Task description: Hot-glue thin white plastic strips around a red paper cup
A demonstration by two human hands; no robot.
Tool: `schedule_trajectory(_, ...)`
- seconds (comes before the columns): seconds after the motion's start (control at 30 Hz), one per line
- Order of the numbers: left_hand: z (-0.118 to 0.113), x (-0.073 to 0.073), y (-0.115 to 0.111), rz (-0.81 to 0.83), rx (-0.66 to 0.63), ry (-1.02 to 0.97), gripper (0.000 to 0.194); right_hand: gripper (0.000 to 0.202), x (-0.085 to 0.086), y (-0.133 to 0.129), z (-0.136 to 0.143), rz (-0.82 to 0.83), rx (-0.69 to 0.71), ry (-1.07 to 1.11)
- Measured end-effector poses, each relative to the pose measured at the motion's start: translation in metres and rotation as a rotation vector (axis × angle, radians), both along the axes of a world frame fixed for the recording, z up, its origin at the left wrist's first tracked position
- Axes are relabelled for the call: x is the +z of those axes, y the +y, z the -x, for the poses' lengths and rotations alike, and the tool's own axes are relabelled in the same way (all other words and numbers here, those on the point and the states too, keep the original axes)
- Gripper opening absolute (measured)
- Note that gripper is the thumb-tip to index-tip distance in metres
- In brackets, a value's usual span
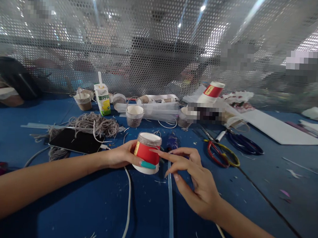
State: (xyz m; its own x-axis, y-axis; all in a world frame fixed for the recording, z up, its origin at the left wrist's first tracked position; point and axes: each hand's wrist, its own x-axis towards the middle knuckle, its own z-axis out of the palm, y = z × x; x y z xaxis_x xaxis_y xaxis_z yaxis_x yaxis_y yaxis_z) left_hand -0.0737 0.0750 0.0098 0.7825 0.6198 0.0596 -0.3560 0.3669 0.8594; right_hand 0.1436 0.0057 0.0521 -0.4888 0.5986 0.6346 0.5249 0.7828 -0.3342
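Note:
A small red and white paper cup [147,153] with grey cord wound around its rim is tilted slightly over the blue table. My left hand [124,154] wraps round its left side, with the thumb across the front. From the right, my right hand [195,180] reaches to the cup with fingers spread, and its index fingertip is at the red band. Whether that fingertip presses on the cup or a cord end is too small to tell. Behind the right fingers stands a dark blue glue-gun-like tool [173,141], partly hidden.
Grey cord [95,124] lies over a black phone [75,140] at left. Behind are a drink carton [103,99], a small basket [134,116] and clear sticks [161,112]. Red-and-yellow-handled scissors [218,155] and blue-handled ones [244,143] lie right. A white cable [129,202] runs toward the front.

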Motion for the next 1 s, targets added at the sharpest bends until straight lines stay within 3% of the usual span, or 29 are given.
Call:
schedule_trajectory(0.3,0.001,0.000,0.001,-0.040,0.004,0.008,0.054,0.023,-0.008,0.001,-0.008,-0.040,-0.040,0.215)
schedule_trajectory(0.43,0.001,0.001,0.001,-0.045,0.011,0.002,0.058,0.019,-0.009,0.009,-0.013,-0.033,-0.190,0.312)
schedule_trajectory(0.6,0.002,0.000,0.002,-0.006,0.052,0.071,0.059,0.037,-0.012,0.026,-0.026,0.020,-0.558,-0.115)
schedule_trajectory(0.67,0.002,0.000,0.002,-0.028,0.054,0.098,0.057,0.040,-0.016,0.029,-0.032,0.091,-0.636,-0.301)
schedule_trajectory(0.87,0.001,0.002,0.000,-0.052,0.073,0.076,0.056,0.034,-0.024,0.034,-0.036,0.088,-0.645,-0.552)
schedule_trajectory(1.0,0.001,0.000,0.000,-0.032,0.048,0.032,0.058,0.025,-0.017,0.040,-0.030,0.222,-0.630,-0.571)
